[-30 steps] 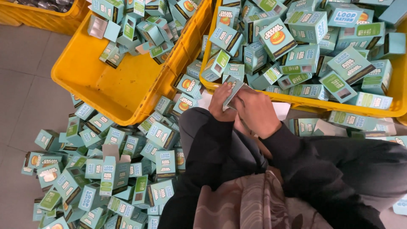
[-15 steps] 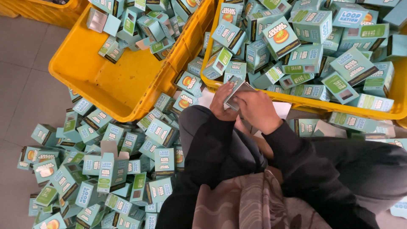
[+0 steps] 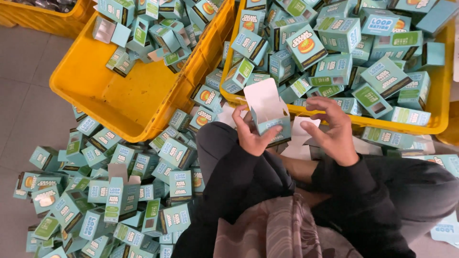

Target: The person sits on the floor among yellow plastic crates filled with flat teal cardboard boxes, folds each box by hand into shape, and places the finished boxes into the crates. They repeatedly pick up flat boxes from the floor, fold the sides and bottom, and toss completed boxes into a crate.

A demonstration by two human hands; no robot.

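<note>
One small teal carton [image 3: 270, 119] sits in our hands over our lap, top flap up and unclosed; our left hand [image 3: 251, 136] pinches its side, our right hand [image 3: 334, 134] hovers with the grip spread. Many cartons fill the right yellow crate [image 3: 442, 119], fewer the left yellow crate [image 3: 124, 100], heaps cover the floor [image 3: 19, 114]

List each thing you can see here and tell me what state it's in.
Left hand: gripping the small box.
Right hand: open, fingers spread, beside the box.
Small box: upright, top flap open.
Left yellow bin: part filled, bare bottom showing.
Right yellow bin: heaped with boxes.
Floor pile of boxes: jumbled, one with flaps open.
</note>
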